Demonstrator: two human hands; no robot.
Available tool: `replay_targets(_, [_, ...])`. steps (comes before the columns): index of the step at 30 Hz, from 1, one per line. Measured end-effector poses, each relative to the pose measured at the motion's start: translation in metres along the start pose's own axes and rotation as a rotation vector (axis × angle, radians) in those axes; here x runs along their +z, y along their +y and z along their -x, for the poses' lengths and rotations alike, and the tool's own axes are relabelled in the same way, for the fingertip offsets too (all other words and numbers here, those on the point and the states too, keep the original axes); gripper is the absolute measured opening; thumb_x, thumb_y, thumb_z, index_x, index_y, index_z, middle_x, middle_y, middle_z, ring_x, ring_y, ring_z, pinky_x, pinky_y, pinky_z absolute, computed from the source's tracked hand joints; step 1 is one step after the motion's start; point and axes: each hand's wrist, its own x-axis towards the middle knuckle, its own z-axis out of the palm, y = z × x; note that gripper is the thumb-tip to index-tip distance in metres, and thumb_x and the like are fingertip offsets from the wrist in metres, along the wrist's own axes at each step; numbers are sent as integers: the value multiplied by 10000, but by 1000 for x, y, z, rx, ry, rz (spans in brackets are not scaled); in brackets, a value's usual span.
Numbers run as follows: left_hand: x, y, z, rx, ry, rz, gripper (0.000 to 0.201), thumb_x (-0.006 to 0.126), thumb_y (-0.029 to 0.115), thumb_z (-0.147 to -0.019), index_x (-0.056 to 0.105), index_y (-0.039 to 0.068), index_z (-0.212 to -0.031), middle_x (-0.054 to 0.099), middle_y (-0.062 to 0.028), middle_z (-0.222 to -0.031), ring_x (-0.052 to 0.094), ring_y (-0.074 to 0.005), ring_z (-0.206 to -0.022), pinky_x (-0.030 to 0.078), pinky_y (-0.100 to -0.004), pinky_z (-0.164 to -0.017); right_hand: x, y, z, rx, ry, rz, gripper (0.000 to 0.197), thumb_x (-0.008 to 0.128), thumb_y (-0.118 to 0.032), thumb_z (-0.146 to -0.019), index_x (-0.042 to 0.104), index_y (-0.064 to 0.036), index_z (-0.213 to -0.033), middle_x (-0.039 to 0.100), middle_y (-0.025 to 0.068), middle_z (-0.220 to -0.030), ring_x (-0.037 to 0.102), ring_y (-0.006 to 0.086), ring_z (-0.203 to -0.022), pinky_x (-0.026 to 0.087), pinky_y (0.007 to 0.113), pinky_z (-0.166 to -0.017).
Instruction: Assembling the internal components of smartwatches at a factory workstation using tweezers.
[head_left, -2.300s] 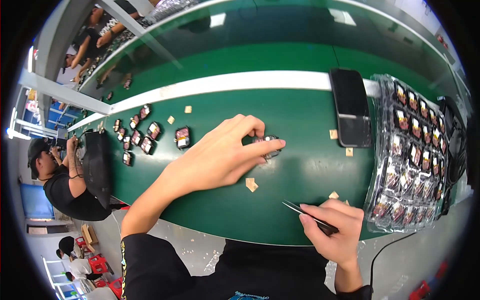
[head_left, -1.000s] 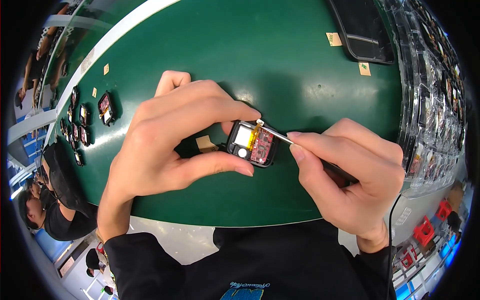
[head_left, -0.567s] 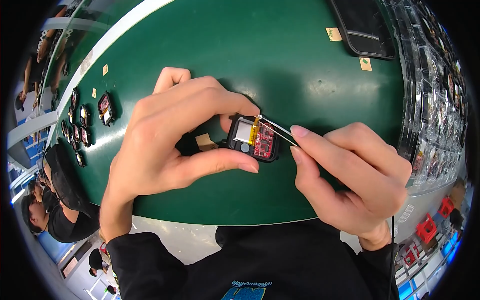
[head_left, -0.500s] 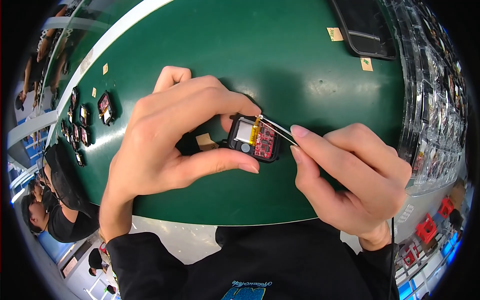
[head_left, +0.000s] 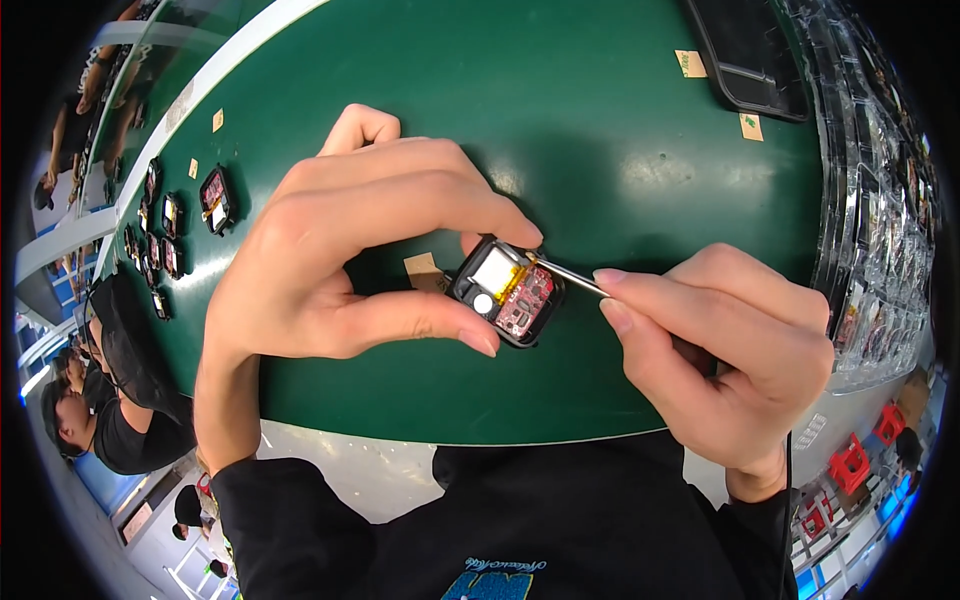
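Note:
Between the thumb and fingers of my left hand point(head_left: 330, 255) is a small black device case point(head_left: 549, 318) that lies open. Inside it show a red circuit board point(head_left: 524, 300), a silver-white battery point(head_left: 495, 270) with yellow tape, and a round pale disc point(head_left: 484, 303). My right hand point(head_left: 725, 350) pinches a pair of metal tweezers point(head_left: 570, 273). Their tips reach the case's upper edge, close to my left index fingertip. Whatever the tips may grip there is too small to make out.
Several similar open cases point(head_left: 172, 215) lie at the table's left. A black tray point(head_left: 750, 60) stands at the far right, near small paper tags point(head_left: 751, 127). Clear plastic trays point(head_left: 870, 220) are stacked along the right edge. A co-worker point(head_left: 130, 420) sits at the left.
The case has turned a little clockwise and shifted slightly down and right. The tweezers' arms, apart before, now look pressed together. My right hand has moved slightly right.

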Motion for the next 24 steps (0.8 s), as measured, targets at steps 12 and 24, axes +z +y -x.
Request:
replay_targets(12, [-3,1,-4,11,-52,-47,669,924,585,-703,846,46,-1090,818,-41,-957,691,-180,-811,343,-358,-808,0,2,-3,-18,-28,16,227,808,130,-789,852,52,-997,691,63,-726,554,77,-543,344,238,-474])
replay_targets(24, [-6,1,-4,35,-86,-87,639,930,571,-701,838,57,-1068,820,-36,-960,698,-179,-806,355,-360,-797,1,5,-1,-25,-13,-17,243,809,118,-783,848,68,-1017,711,74,-739,585,89,-566,359,239,-493])
